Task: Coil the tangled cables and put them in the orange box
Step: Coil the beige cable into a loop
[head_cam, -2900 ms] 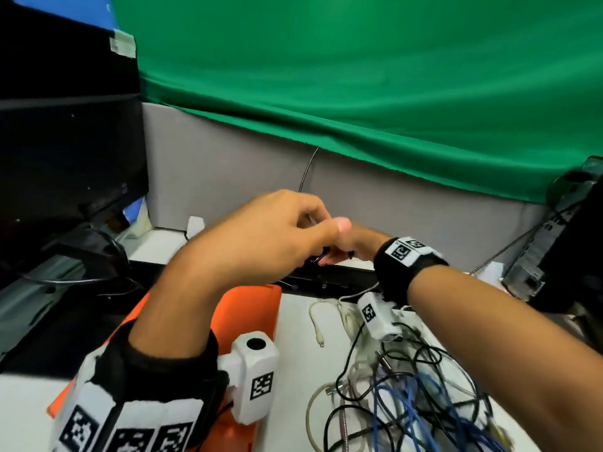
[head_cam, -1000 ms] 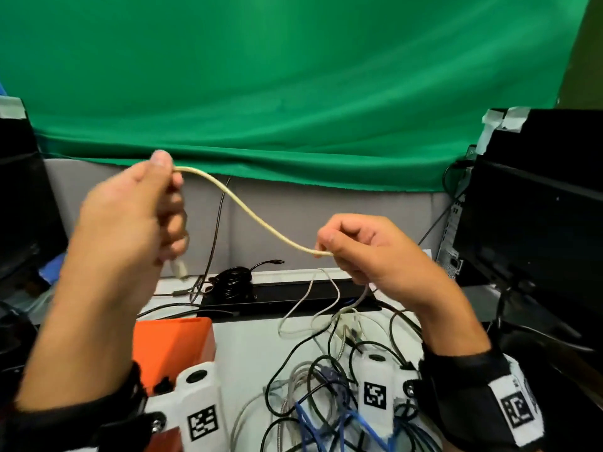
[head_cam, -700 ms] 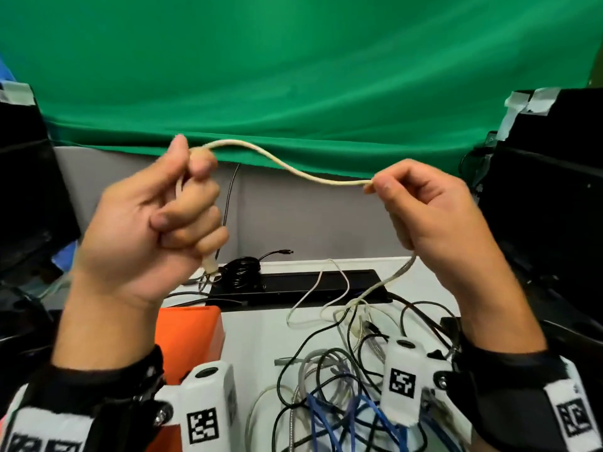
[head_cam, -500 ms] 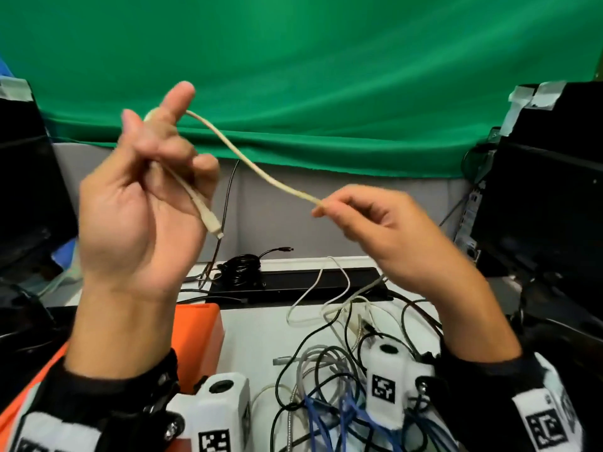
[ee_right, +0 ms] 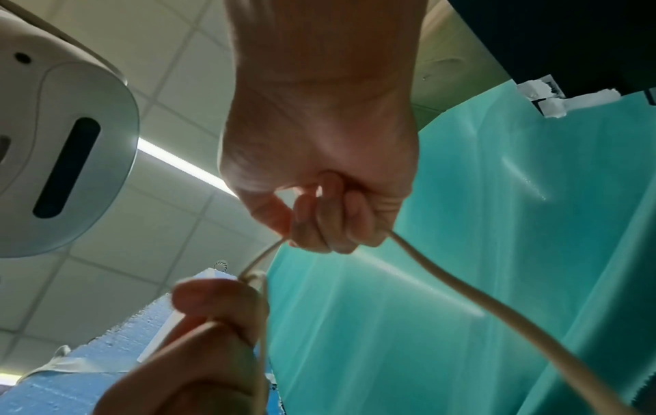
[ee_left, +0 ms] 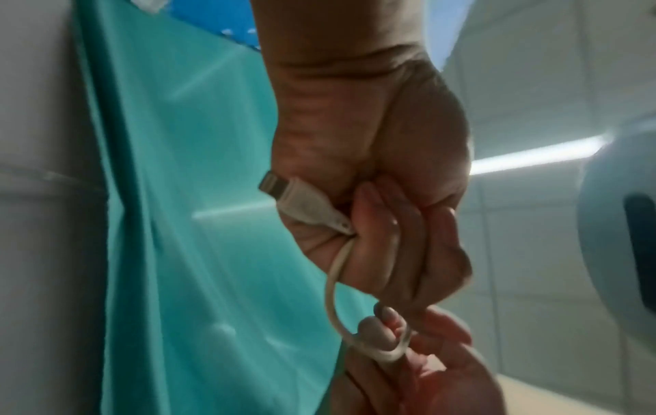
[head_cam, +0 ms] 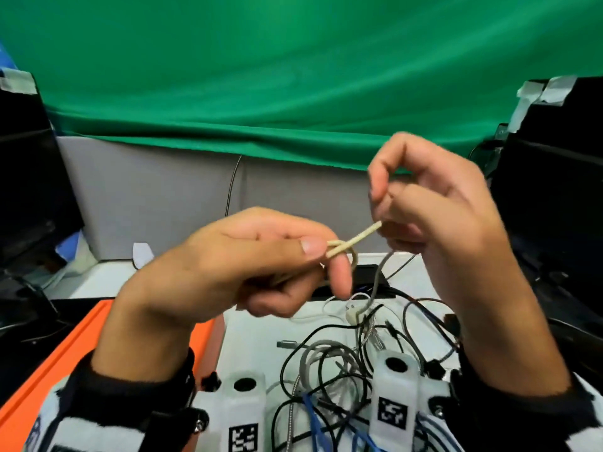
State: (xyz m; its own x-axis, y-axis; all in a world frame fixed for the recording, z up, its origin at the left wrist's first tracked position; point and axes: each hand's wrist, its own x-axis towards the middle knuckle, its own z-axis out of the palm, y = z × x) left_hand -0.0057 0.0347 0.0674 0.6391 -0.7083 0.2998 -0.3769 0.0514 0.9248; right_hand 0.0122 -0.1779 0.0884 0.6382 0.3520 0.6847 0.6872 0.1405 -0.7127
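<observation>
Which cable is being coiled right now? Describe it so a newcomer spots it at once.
Start at the green backdrop, then drop to the two raised hands in front of it. Between the left hand and the right hand runs a short stretch of cream cable, looped round the left fingers. It alone is held in the air; the black, grey and blue cables lie tangled on the table below.

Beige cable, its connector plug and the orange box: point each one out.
beige cable [head_cam: 365, 234], head view, on the taut stretch between the two hands.
connector plug [ee_left: 302, 202], left wrist view, on its white body.
orange box [head_cam: 58, 350], head view, on its left rim.
</observation>
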